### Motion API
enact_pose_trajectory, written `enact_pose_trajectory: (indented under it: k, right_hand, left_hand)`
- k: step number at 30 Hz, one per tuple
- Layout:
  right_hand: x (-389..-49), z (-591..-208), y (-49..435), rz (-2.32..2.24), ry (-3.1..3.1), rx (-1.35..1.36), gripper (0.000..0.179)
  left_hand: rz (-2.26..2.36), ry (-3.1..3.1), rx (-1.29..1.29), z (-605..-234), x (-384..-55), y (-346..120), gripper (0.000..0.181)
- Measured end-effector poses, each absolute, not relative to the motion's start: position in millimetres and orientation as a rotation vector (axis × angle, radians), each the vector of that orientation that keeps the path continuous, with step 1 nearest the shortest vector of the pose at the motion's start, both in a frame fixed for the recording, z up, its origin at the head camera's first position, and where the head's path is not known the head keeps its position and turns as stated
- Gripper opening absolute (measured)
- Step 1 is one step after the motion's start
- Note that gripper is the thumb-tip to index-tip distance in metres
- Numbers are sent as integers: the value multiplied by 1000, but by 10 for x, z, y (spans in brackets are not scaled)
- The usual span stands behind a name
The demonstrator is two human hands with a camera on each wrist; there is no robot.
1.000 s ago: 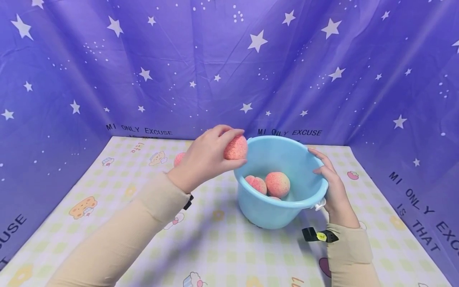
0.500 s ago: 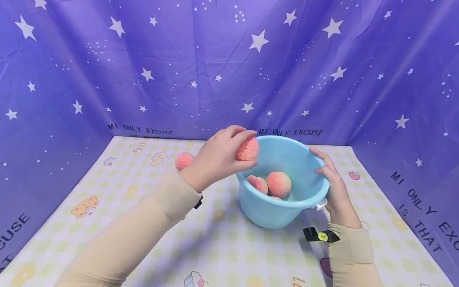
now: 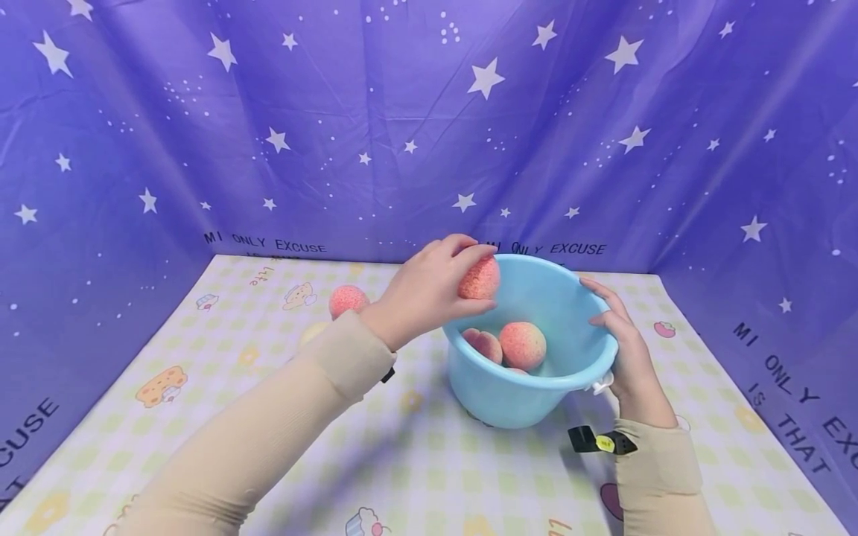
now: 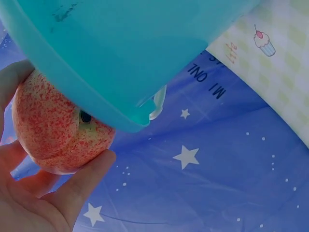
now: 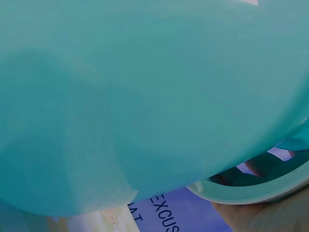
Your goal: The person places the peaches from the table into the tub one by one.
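Note:
In the head view my left hand (image 3: 429,289) holds a pinkish-red peach (image 3: 480,278) over the left rim of a light blue bucket (image 3: 506,402). Fingers wrap the peach's far side and the thumb its near side. The left wrist view shows this speckled peach (image 4: 53,128), with a dark stem hollow, right at the bucket's rim (image 4: 111,116). On the bucket's right side, my right hand (image 3: 633,365) grips the rim, and the bucket tilts slightly. Several peaches (image 3: 523,346) lie inside it. The bucket's wall (image 5: 145,96) fills most of the right wrist view.
Left of the bucket, another pink peach (image 3: 348,300) lies on the checked tablecloth (image 3: 228,327). A pale yellow round thing (image 3: 312,332) is mostly hidden behind the left sleeve. A purple star-printed curtain (image 3: 375,112) rises behind the table and along both sides.
My left hand has moved right with the peach, from beside the bucket to over its left rim. The peach on the table and the yellow thing have come into view. My right hand stays put.

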State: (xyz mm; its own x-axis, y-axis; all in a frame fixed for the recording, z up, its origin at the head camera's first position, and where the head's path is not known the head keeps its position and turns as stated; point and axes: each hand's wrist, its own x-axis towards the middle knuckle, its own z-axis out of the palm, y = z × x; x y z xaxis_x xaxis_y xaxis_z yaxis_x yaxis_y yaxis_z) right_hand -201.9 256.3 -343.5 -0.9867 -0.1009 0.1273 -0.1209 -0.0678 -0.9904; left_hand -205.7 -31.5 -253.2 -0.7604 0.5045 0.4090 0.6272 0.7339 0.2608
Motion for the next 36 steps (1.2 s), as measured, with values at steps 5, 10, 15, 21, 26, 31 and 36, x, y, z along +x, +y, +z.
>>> enact_pose_trajectory:
  k: [5,10,15,21,26,31,36]
  right_hand:
    - [-2016,-3434,2563,2268,-2138,247,63]
    - [-2018,-3437,2561,2271,-2134,253,63]
    - [-2019,-3441,2562,2275,-2130,259,63]
    - [-2021,-3438,2568,2270,-2139,260,63]
    - [-2024,-3438,2574,2270,-2144,259,63]
    - [-2027,-3440,2574,2275,-2140,256,63]
    - [-2026,-3438,2570,2266,-2155,235,63]
  left_hand:
    - [-550,-2640,-886,-2561,-2100,-265,66]
    - [-531,-2642,-893,-2582,-2130,-216,66]
    - [-517,-2642,-906,-2587,-2140,-162,65]
    - [-499,-2659,-954,-2611,-2159,-82,66]
    - [-483,-2684,-982,-2617,-2179,-10,69]
    - [-467,-2690,-1016,-2609,-2185,48,68]
    - [-423,-2689,-1045,-2619,-2186,103,68]
